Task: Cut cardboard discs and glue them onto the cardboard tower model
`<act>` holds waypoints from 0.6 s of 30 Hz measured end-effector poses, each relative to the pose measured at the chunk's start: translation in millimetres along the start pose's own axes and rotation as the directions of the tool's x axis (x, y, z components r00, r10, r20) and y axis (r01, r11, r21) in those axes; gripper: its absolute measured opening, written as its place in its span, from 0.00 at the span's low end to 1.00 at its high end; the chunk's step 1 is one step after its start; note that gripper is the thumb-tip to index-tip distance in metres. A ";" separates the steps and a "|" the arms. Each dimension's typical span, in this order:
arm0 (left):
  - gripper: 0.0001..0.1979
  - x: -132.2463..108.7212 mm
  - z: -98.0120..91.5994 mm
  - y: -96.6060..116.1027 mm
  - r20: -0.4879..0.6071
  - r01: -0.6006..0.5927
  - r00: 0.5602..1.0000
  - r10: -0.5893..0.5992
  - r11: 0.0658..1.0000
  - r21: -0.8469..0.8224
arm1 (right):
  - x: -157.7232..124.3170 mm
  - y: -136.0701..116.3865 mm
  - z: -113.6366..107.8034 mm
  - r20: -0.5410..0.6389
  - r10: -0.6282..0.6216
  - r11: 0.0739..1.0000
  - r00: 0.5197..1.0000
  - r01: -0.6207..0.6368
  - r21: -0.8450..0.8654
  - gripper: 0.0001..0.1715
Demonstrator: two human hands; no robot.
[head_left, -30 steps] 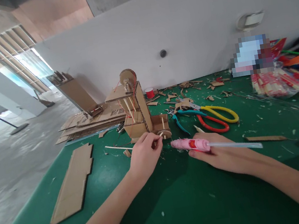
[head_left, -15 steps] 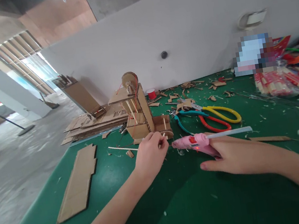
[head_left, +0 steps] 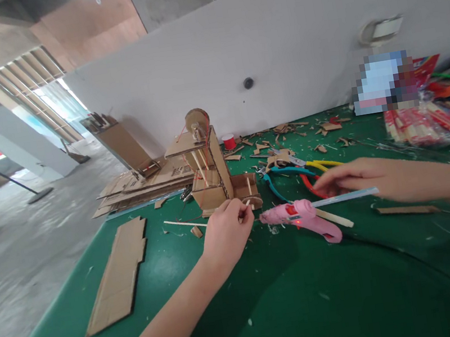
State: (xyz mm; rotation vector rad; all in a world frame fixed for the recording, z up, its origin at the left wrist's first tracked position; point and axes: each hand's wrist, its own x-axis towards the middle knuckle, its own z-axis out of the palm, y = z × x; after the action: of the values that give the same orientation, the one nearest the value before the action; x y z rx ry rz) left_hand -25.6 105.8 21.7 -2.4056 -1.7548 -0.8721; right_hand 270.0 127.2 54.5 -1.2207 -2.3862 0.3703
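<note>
My left hand is closed in a pinch on a small wooden stick, just in front of a cardboard model with a disc on top and red string. Another thin stick lies left of that hand. A pink hot glue gun rests on the table, its light lit and a clear glue stick out of its back. Beyond the gun, my right hand hovers with fingers stretched out, nearest to the scissors with red and yellow handles. Whether it touches them I cannot tell.
Teal-handled pliers lie beside the scissors. Cardboard scraps litter the back, near a red spool. A cut cardboard piece lies at left, wrapped sticks at right. The gun's black cable trails to the lower right.
My right hand has let go of the glue gun and moved up and right towards the scissors. The gun stays on the table. My left hand has barely moved.
</note>
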 end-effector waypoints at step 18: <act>0.14 1.9 4.8 -4.7 -0.002 -0.063 0.998 0.063 0.992 0.113 | 103.8 -34.6 47.4 0.331 -0.199 0.962 0.922 0.119 0.246 0.17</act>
State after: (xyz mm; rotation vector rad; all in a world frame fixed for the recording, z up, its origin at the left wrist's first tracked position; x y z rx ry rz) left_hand -27.4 110.8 17.2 -2.3705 -1.6682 -0.7505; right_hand 168.7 190.1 54.2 -0.9093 -2.6315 0.8418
